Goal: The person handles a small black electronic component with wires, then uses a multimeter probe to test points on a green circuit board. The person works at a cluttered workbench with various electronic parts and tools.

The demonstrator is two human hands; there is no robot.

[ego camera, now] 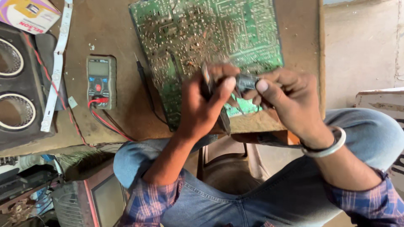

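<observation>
A large green circuit board lies solder side up on a brown wooden table. Over its near edge my left hand grips a dark probe-like tool that points down past the table edge. My right hand, with a silver bangle on the wrist, pinches a small dark cylindrical part between thumb and fingers. The two hands nearly touch, the tool's upper end close to the part.
A grey multimeter with red and black leads lies left of the board, a black probe beside it. A speaker box and a white strip sit at far left. Clutter lies on the floor below; my knees are under the table edge.
</observation>
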